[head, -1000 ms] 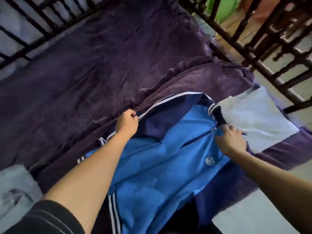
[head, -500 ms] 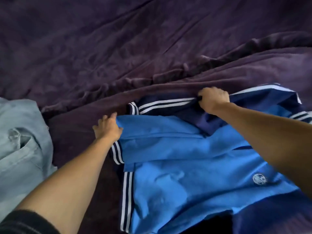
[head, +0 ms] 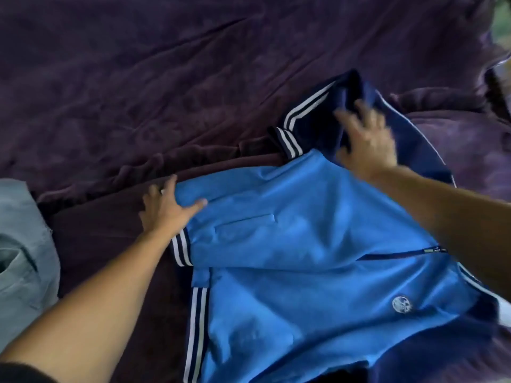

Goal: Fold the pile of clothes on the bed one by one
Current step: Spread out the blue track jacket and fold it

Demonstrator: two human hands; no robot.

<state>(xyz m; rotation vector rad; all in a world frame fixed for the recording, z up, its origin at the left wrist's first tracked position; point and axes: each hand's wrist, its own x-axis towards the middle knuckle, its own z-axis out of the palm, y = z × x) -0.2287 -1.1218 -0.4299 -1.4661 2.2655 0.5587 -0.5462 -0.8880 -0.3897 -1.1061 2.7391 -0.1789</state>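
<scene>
A bright blue track jacket [head: 290,244] with navy sleeves and white stripes lies spread on the dark purple bedding [head: 138,92]. A zip and a round white logo show on its right side. My left hand [head: 168,208] rests flat, fingers spread, on the jacket's left edge near a striped cuff. My right hand [head: 365,139], blurred by motion, lies with spread fingers on the navy sleeve [head: 312,125] at the jacket's far side. Neither hand visibly pinches cloth.
A light grey-blue garment [head: 22,258] lies at the left edge of the bed. Rumpled purple blanket folds [head: 456,134] rise on the right.
My right hand has let go of the navy sleeve and now lies open on it. My left hand has spread flat on the jacket's edge. The view has shifted slightly.
</scene>
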